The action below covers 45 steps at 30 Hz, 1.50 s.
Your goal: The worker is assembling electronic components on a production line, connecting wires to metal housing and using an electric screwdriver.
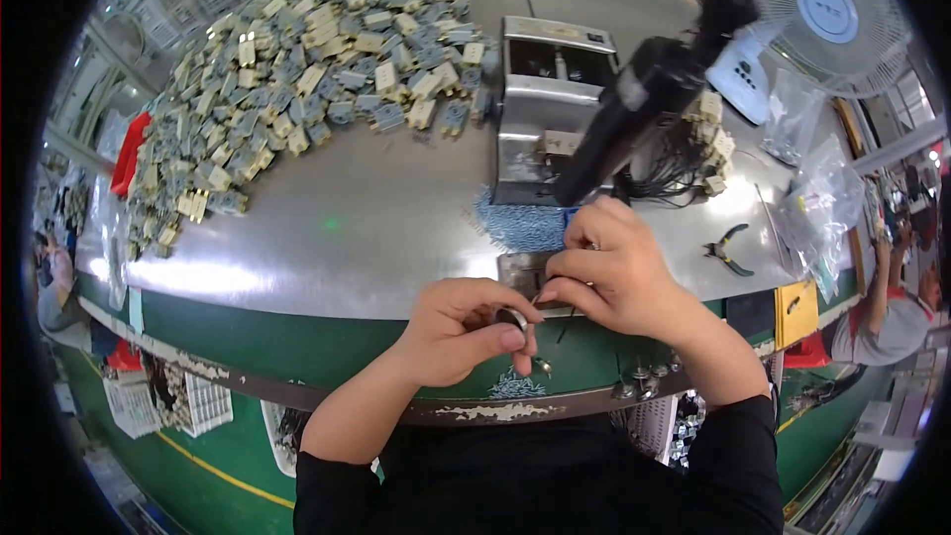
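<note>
Pinching a small round metal part (511,318) between thumb and forefinger, the left hand (461,334) hangs above the near side of the tabletop (396,208). Right hand (619,267) just beside: thumb and forefinger pressed together at the tips; whatever lies between is too small to tell. Handling, judged by look: light, stiff, probably slick; best gripped by its rim.

Containers, near to far. White basket (651,426) below the edge, right: shiny pieces near it, inside or behind unclear. White tub (274,446), left: dark contents, kind unclear. White crate (205,404) on the floor farther left: contents not legible. Red bin (131,154) beside the heap of grey and cream blocks (327,69): interior hidden.
</note>
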Tool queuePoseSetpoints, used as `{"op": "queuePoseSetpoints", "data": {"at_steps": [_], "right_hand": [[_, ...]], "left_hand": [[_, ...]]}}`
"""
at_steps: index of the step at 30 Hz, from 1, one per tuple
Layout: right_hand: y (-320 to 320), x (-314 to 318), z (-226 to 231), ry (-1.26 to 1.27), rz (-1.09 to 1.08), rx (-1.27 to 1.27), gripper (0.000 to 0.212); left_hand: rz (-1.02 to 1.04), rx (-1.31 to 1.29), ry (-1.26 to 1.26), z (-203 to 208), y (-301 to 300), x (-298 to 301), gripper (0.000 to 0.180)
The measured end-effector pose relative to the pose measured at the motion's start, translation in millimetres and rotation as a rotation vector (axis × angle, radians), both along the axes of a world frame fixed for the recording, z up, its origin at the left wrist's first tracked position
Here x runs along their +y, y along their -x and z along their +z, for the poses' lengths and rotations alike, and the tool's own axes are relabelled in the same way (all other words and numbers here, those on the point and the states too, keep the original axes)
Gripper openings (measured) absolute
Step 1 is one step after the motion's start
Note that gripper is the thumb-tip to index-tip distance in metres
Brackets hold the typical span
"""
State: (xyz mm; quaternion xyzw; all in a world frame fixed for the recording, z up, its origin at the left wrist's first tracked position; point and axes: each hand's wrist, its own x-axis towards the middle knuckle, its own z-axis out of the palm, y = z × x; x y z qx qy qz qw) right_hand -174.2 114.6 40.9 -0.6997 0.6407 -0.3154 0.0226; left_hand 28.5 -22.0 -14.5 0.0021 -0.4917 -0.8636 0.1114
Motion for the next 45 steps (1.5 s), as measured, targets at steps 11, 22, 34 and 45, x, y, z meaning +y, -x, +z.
{"op": "queuePoseSetpoints", "data": {"at_steps": [11,22,34,45], "right_hand": [[-2,-11,-14,-0.024,0.130,-0.451,0.010],[4,-5,-11,0.105,0.093,-0.180,0.013],[-3,0,-13,-0.010,-0.006,-0.687,0.007],[-7,-7,0,-0.199,0.091,-0.510,0.028]], "left_hand": [[0.068,-0.111,-0.189,-17,6,-18,0.024],[-0.037,-0.247,-0.100,-15,16,-22,0.032],[-0.016,-0.076,-0.083,-9,17,-6,0.043],[-0.076,-0.162,0.438,1,12,-8,0.027]]}}
